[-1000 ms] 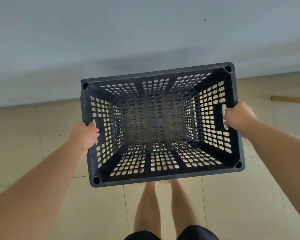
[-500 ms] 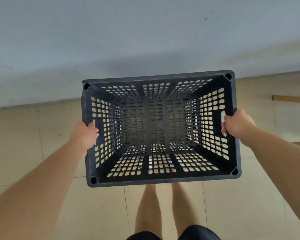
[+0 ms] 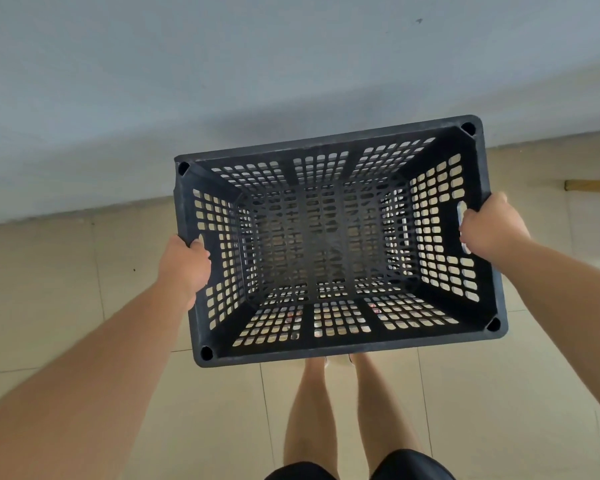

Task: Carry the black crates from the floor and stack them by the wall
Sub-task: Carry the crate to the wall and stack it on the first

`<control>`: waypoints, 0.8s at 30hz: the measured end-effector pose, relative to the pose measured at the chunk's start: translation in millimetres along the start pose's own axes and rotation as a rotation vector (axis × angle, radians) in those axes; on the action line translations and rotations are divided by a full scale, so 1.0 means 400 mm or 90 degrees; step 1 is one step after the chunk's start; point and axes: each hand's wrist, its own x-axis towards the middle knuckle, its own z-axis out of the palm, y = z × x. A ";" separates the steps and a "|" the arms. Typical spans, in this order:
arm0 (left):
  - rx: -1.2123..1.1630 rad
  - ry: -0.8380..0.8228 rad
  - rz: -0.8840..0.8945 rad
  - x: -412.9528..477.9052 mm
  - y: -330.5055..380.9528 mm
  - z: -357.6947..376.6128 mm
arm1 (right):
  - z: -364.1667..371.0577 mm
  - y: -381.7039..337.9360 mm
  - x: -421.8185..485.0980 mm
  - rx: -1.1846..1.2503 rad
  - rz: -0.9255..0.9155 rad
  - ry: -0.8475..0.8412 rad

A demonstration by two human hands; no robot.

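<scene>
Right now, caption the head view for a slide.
Both hands, left hand and right hand, carry an empty black crate toward the wall.

Crate (image 3: pixel 333 244): black moulded plastic, matt, faintly dusty rim, perforated grid on all 4 walls and base. Floor (image 3: pixel 66 289): beige tiles, smooth, low sheen, thin grout lines. Wall (image 3: pixel 222 71): painted, matt, pale grey-blue, a few small marks. Strip (image 3: pixel 591 186) at far right: looks like bare wood. Shorts (image 3: pixel 413 465): black cloth.

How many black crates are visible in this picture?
1. The black crate is held in the air near the wall, with the left hand and the right hand gripping its side handles. Other crates may be outside the view.
</scene>
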 end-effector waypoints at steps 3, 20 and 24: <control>0.014 0.021 0.019 0.003 -0.003 0.003 | -0.003 -0.012 -0.029 -0.006 0.018 -0.012; 0.590 -0.038 0.319 -0.253 0.113 -0.080 | -0.170 -0.015 -0.211 0.031 0.031 -0.095; 0.607 -0.110 0.406 -0.400 0.202 -0.064 | -0.239 -0.018 -0.306 0.004 -0.018 -0.112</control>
